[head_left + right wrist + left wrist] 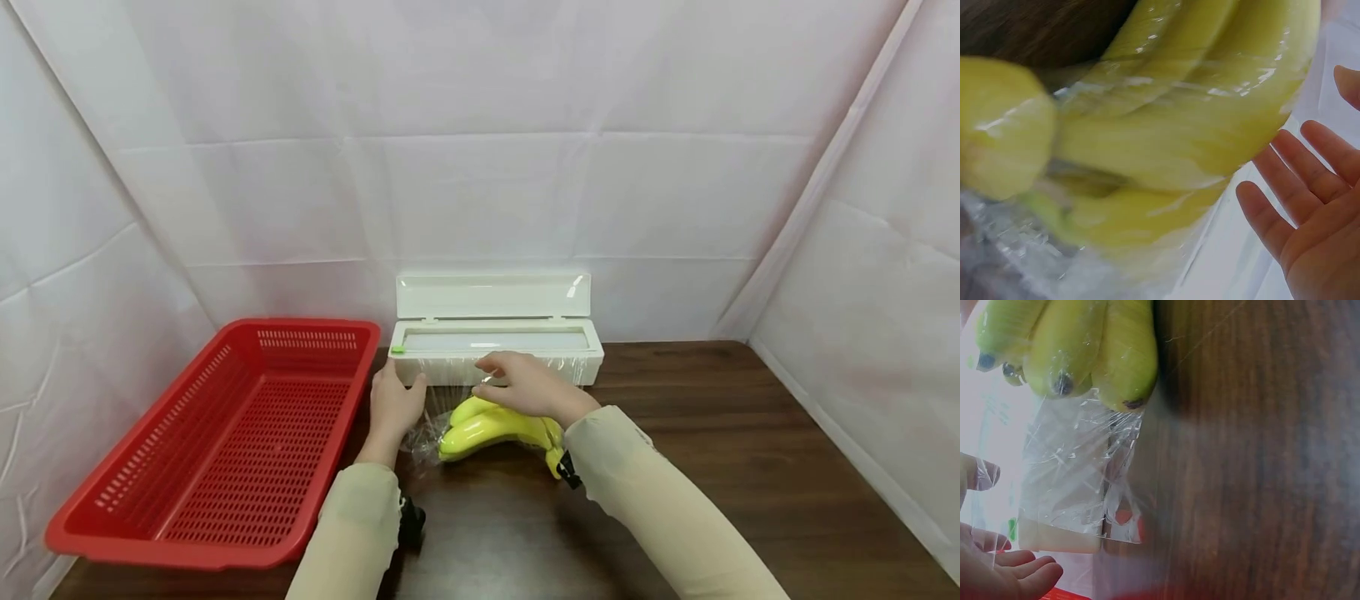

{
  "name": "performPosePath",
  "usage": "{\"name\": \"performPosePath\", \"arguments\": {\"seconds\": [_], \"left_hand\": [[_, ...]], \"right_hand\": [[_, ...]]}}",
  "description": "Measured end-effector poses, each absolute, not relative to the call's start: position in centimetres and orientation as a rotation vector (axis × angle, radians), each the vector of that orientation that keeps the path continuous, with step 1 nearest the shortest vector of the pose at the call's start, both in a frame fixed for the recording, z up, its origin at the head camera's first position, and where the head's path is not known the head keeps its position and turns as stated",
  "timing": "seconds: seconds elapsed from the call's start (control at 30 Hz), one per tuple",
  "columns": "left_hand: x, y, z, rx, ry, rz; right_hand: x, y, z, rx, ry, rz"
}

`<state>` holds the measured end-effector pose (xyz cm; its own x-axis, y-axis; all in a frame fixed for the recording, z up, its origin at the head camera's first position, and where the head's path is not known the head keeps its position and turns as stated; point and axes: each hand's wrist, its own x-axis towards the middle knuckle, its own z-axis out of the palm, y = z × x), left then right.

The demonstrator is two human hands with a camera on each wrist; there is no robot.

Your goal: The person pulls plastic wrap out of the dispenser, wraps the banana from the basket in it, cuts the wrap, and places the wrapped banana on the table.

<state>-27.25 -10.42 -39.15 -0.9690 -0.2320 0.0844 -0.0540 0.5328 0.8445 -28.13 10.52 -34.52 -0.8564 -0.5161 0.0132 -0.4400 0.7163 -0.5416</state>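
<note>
A bunch of yellow bananas (pixel 498 429) lies on the table in front of a white cling film dispenser (pixel 495 367). Clear cling film (pixel 1072 465) covers the bananas and runs to the dispenser, whose lid (pixel 492 296) stands raised. My left hand (pixel 396 407) is by the dispenser's left front corner, below a green tab (pixel 398 350). In the left wrist view its fingers (pixel 1038 581) are extended beside the film. My right hand (pixel 528 385) is above the bananas at the dispenser's front. In the right wrist view its fingers (pixel 1300 169) are spread, holding nothing.
On the left stands a red plastic basket (pixel 281 450) with slotted sides and bottom, close to my left forearm. White cloth walls (pixel 465 192) enclose the back and sides of the dark wooden table (pixel 697 425).
</note>
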Motion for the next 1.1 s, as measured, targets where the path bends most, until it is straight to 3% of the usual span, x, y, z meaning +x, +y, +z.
{"name": "performPosePath", "arguments": {"seconds": [1.1], "left_hand": [[-29.5,-11.0,-39.8,0.311,-2.514,-1.464]], "right_hand": [[-30.2,4.7,-33.5,-0.977,2.77,-0.71]]}}
